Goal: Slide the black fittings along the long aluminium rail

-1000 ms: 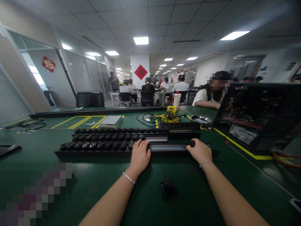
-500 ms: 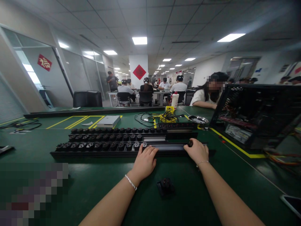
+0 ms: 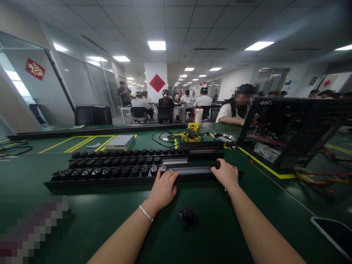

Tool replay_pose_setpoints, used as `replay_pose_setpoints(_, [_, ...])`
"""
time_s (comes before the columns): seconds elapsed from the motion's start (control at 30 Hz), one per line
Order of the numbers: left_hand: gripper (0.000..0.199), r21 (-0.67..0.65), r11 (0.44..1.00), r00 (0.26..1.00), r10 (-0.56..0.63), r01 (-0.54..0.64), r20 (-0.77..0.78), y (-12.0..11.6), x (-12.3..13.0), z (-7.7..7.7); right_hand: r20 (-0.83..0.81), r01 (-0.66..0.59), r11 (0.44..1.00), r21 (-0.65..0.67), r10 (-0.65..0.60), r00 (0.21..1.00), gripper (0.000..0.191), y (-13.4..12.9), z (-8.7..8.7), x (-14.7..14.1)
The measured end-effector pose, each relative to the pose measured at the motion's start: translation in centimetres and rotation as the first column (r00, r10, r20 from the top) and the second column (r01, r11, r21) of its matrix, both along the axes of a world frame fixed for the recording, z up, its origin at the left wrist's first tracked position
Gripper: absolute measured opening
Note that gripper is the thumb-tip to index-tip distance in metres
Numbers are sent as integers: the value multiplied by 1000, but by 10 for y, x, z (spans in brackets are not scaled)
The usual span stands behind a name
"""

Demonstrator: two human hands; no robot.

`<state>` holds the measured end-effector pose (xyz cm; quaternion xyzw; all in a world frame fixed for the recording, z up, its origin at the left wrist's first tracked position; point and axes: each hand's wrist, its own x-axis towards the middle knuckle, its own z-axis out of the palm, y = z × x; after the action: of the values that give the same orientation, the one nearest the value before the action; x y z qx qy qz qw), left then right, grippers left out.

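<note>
Rail [image 3: 196, 170] runs left to right, right hand [image 3: 226, 174] pinching dark piece [image 3: 218, 165].

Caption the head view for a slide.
Left hand at black modules on a rail, right hand around a dark part farther along.

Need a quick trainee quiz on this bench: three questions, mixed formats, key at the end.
1. True or false: the loose black piece lies on the green table, nearer the camera than the front rail.

2. Multiple choice: where along the front rail is the right hand?
A) At its far left end
B) At its midpoint
C) Near its right end

3. Fill in the blank: on the table beside the open computer case runs a line coloured ____.

Key: 1 true; 2 C; 3 yellow.
</note>
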<state>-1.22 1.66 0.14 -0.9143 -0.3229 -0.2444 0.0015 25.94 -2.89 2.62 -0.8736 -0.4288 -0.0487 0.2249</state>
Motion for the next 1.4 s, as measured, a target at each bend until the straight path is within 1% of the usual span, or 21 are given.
replay_pose_setpoints(0.1, [50,-2,1000,1000,3,-3,-13,0,0,0,2,30,1000,-1,-30,1000,48,0,-3,3])
replay_pose_setpoints(0.4, [52,-19,1000,1000,-2,2,0,0,-1,1,-38,37,999,-11,-38,999,47,-1,-3,14])
replay_pose_setpoints(0.53, [52,-40,999,1000,-1,0,-6,-1,-1,2,-11,60,998,-15,-61,998,48,-2,-7,19])
replay_pose_setpoints(0.67, [52,-45,999,1000,3,-3,-8,-1,-1,3,-20,75,997,-34,-75,997,48,-1,-10,23])
replay_pose_setpoints(0.83, [51,-38,999,1000,-2,2,-6,-1,-1,3,-18,102,994,-47,-103,994,46,-2,-7,25])
replay_pose_setpoints(1.0, [52,-39,999,1000,3,-3,-11,-1,-1,3,13,105,994,-19,-104,994,45,-5,-6,24])
replay_pose_setpoints(1.1, [52,-39,999,1000,3,-3,-10,-1,-1,3,42,140,990,3,-140,989,51,-6,-10,25])
replay_pose_setpoints(1.2, [52,-43,999,1000,5,-5,-12,-1,-1,3,50,181,983,-4,-181,982,58,-5,-13,29])
replay_pose_setpoints(1.4, [51,-49,999,1000,2,-3,-15,-2,-1,4,26,156,987,23,-157,987,55,-6,-12,38])
